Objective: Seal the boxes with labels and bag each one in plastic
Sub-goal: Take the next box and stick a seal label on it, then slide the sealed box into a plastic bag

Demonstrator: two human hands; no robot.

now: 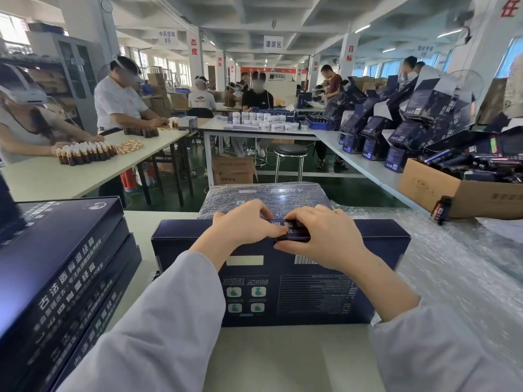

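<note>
Head view — entry: navy box [283, 292] on white table [283, 363], printed face toward the wearer. Dark label [291, 232] sits mid-way along the box's far upper edge. Left hand [240, 224] and right hand [325, 236] meet there, curled fingers pinching the label. Just behind the box: plastic-wrapped box [266, 196]. Left of it: stack of matching boxes [56, 278]. Right of it: bubble wrap [452, 264] — beyond that, cardboard carton [441, 190].

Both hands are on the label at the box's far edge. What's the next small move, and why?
Probably press the label flat onto the box. The left hand and right hand pinch it at the box's far top edge, and its near end seems lifted, so it looks not yet stuck down.
</note>
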